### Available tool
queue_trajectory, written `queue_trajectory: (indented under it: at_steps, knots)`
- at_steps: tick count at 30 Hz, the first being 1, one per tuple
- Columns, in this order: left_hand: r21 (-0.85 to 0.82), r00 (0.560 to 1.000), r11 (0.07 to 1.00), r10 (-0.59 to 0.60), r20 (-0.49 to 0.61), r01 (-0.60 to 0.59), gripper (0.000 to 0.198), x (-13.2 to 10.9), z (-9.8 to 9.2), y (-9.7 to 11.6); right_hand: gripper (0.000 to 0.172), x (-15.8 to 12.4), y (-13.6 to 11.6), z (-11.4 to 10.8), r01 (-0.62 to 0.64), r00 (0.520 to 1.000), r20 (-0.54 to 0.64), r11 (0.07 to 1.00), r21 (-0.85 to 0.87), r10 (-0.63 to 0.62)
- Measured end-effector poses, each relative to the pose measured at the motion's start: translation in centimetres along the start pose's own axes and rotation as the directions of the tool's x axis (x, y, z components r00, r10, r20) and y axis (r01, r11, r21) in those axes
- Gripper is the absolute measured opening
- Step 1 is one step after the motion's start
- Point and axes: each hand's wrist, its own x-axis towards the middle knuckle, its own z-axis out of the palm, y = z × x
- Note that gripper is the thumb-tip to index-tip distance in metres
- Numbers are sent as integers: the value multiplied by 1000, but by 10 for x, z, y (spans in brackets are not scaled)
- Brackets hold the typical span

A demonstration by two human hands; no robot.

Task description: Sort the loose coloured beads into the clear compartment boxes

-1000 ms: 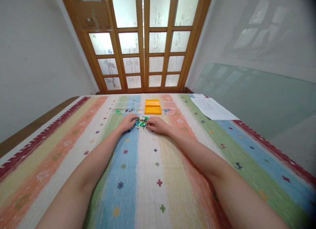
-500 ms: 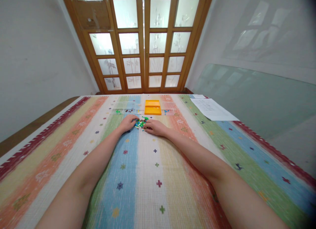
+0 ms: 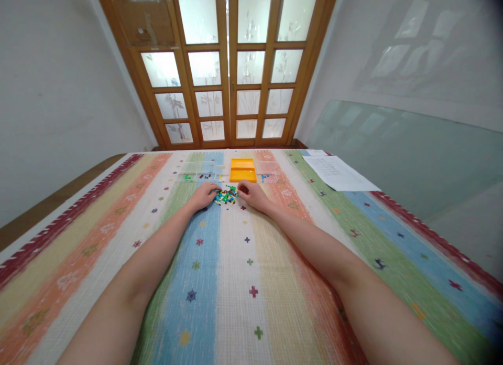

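Note:
A small heap of colourful beads or tiny bricks [image 3: 225, 195], mostly green, blue, white and dark red, lies on the striped tablecloth between my hands. At its left edge rests my left hand [image 3: 203, 195], fingers loosely bent and thumb a little apart, with nothing visible in it. On the right side, my right hand [image 3: 253, 195] is just off the heap, its fingertips drawn together in a pinch. Whatever sits between those fingertips is too small to make out. Just beyond the hands is an orange-yellow box [image 3: 242, 175] with its lid up.
Left of the box, a clear divided tray [image 3: 200, 168] holds small green, dark and yellow pieces. Another clear tray [image 3: 269, 172] on the right holds blue pieces. Printed paper sheets [image 3: 338, 173] lie at the far right. The tablecloth [image 3: 236, 302] covers the table.
My right hand has lifted from the heap and moved slightly right and away from me, its fingers now pinched. More of the heap shows. My left hand stays where it was.

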Motion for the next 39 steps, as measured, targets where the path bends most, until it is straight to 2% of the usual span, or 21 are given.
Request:
queue_trajectory:
  at_steps: [6,12,16,20,28,34,39]
  knots:
    - [-25,1000,1000,-12,3,12,31,0,-2,4,7,6,21,-10,-87,975,-196,994,71,99]
    - [-41,1000,999,-17,2,17,30,0,-3,7,14,13,47,-15,-191,910,-354,976,107,217]
    - [-34,1000,999,-15,6,15,30,0,-3,5,29,14,56,-12,-273,894,-312,942,195,323]
    - [-38,1000,999,-15,11,16,31,0,-2,5,43,14,55,-8,-258,907,-267,930,262,326]
    - [-24,999,999,-30,-18,29,31,-1,-3,6,37,12,49,-7,-231,909,-289,940,252,301]
    - [159,994,982,-103,-27,106,29,-3,-9,4,34,11,40,-8,-265,905,-269,931,251,330]
    - [166,998,986,-36,50,27,26,-5,-14,9,33,10,34,-10,-253,905,-280,934,251,320]
